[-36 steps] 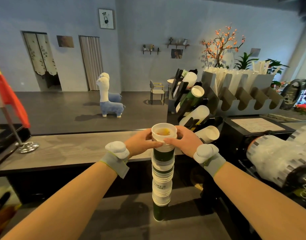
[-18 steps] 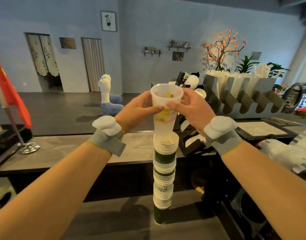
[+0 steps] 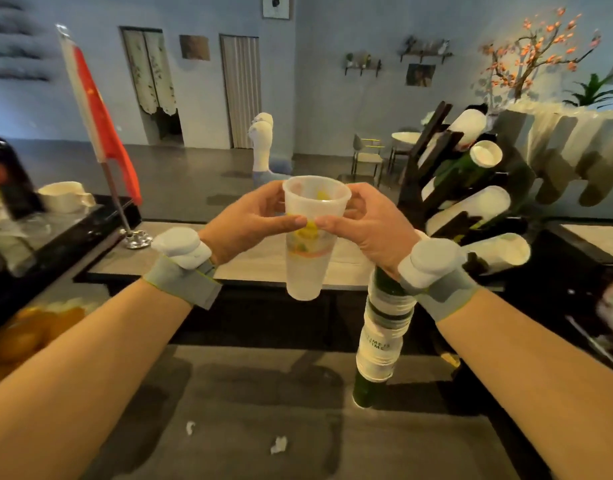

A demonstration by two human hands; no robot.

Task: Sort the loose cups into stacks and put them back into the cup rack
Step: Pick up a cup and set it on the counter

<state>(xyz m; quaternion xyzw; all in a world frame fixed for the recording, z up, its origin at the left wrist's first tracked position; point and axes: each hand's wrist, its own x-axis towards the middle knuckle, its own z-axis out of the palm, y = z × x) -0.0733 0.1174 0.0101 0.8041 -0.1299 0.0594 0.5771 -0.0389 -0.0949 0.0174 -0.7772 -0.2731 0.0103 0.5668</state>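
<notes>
A translucent plastic cup [image 3: 310, 258] with a yellow print hangs upright in the air over the counter, pinched near its rim from both sides by my left hand [image 3: 249, 223] and my right hand [image 3: 371, 226]. To its lower right a tall stack of white and dark green paper cups [image 3: 381, 344] stands on the lower worktop, its top hidden behind my right wrist. The dark cup rack [image 3: 436, 161] stands at the right, with several cup stacks [image 3: 471, 209] lying tilted in its slots.
A red flag on a metal stand [image 3: 104, 140] rises at the left beside a white mug [image 3: 64, 197] on a black box. A grey slotted holder [image 3: 575, 168] sits behind the rack. Two paper scraps [image 3: 277, 445] lie on the worktop near me.
Both hands lifted the translucent cup out of the top of the paper-cup stack, then carried it left, clear of the stack. The view turned to the left.
</notes>
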